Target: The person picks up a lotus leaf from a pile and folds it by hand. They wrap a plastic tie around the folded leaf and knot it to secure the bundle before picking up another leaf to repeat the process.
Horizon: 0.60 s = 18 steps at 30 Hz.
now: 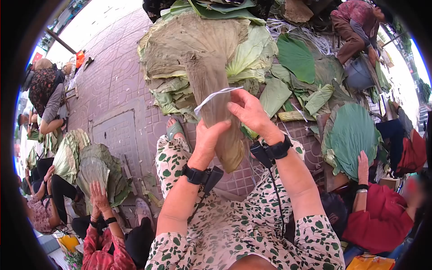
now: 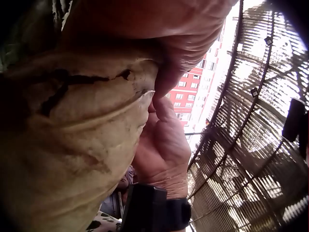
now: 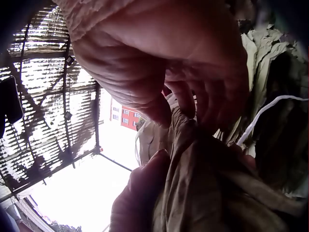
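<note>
A long, folded brown dried leaf (image 1: 209, 76) hangs lengthwise in front of the body, its lower end tapering between the knees. My left hand (image 1: 208, 141) grips it around the middle, thumb laid across the front. A thin white strip (image 1: 217, 95) crosses the leaf just above that thumb. Its right end is pinched between the fingers of my right hand (image 1: 249, 112), close beside the leaf. In the right wrist view the leaf (image 3: 186, 179) is gathered into folds, with the white strip (image 3: 270, 108) trailing right. The left wrist view shows cracks in the leaf's surface (image 2: 77, 130).
A tall stack of large leaves (image 1: 252, 54) stands directly ahead. Loose green leaves (image 1: 296, 58) and white strips (image 1: 301, 36) lie to its right. People sit working at both sides, one with a green leaf pile (image 1: 353, 139). Brick paving (image 1: 112, 81) extends left.
</note>
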Available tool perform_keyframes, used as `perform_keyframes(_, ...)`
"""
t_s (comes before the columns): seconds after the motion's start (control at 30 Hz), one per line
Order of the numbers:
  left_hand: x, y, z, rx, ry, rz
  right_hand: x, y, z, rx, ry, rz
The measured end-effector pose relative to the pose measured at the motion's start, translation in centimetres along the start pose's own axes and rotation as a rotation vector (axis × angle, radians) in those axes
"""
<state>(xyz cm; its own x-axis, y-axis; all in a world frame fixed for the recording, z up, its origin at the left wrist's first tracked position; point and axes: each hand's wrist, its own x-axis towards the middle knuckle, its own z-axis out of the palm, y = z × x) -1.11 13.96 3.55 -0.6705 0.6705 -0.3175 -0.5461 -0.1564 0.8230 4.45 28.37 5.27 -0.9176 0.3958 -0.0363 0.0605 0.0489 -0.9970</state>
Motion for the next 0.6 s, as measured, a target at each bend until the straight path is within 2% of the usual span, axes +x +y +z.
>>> perform_keyframes(0.37,-0.1,0.3,0.3,-0.051,-0.001,0.015,0.2,0.5,0.1,0.007,0.084,-0.049)
perform_keyframes(0.43,-0.1,0.4,0.2,-0.128,0.032,0.057,0.2,0.5,0.1,0.015,0.058,0.026)
perform_keyframes(0.6,-0.1,0.6,-0.1,-0.177,0.047,0.094,-0.1,0.0,0.6,-0.046,-0.003,-0.001)
